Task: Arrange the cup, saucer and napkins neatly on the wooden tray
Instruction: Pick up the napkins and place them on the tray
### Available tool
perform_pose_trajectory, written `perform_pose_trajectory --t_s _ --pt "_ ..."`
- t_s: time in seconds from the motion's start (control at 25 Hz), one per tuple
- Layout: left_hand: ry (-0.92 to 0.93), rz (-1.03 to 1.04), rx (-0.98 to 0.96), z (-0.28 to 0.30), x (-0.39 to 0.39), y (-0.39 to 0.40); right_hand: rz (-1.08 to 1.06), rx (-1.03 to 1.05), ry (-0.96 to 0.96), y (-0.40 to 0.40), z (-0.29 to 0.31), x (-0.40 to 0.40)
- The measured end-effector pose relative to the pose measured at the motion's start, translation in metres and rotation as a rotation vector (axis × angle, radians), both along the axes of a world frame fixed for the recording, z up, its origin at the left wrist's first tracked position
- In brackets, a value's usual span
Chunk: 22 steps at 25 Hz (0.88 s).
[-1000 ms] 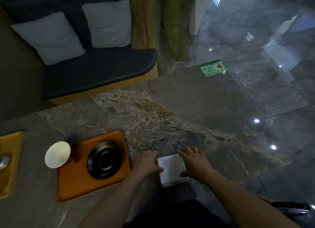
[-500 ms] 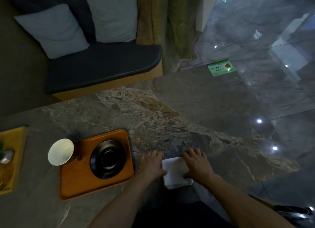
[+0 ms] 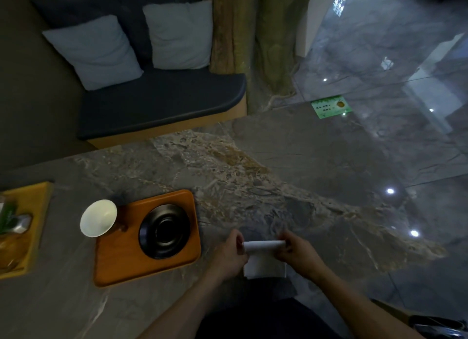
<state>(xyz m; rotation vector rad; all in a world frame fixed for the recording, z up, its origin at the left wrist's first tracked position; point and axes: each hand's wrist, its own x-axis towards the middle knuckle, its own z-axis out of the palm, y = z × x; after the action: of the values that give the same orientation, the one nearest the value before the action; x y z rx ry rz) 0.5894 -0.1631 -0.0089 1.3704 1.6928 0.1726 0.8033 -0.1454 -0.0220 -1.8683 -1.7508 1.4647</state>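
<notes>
Looking from the left, a yellow tray [image 3: 38, 212] with some blurred items sits at the edge of the marble table [image 3: 253, 186], and next to it the white cup [image 3: 98, 218] stands at the left rim of the wooden tray [image 3: 119, 265], seemingly only partly on it. If the tray is pushed, I think this cup can tip or slide off. The black saucer [image 3: 164, 231] lies inside the tray on its right half, so little free space remains for the napkins [image 3: 264, 260], which rest on the table just right of the tray.

The left hand [image 3: 228, 256] and the right hand [image 3: 296, 250] each pinch one end of the top napkin, which is curled up like a roll above the pile. The paper is thin and light, so it can tear, crease badly, or drag the lower sheets out of line. The hands are also near the tray, and a wide movement could knock the saucer.

The table is polished stone with brown veins, probably slippery. Behind it a dark bench [image 3: 162, 105] carries two grey cushions [image 3: 136, 42], then a wooden pillar [image 3: 228, 27], and to the right a glossy floor [image 3: 392, 72] with a green sign [image 3: 331, 106] reflects ceiling lights
</notes>
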Motion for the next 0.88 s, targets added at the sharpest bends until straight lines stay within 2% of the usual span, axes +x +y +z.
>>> perform_pose_trajectory --t_s 0.2,0.36,0.6,0.88 --pt "-0.342 0.308 0.065 0.016 -0.006 -0.011 -0.224 -0.078 0.38 -0.01 0.025 -0.007" --pt "-0.542 0.506 0.074 0.036 -0.016 -0.023 -0.264 -0.077 0.532 -0.013 0.05 -0.023" --pt "-0.47 0.585 0.33 0.056 -0.035 -0.04 -0.249 0.043 0.47 -0.019 0.072 -0.076" --pt "-0.479 0.695 0.455 0.061 -0.094 -0.066 -0.137 0.168 0.396 -0.029 0.072 -0.152"
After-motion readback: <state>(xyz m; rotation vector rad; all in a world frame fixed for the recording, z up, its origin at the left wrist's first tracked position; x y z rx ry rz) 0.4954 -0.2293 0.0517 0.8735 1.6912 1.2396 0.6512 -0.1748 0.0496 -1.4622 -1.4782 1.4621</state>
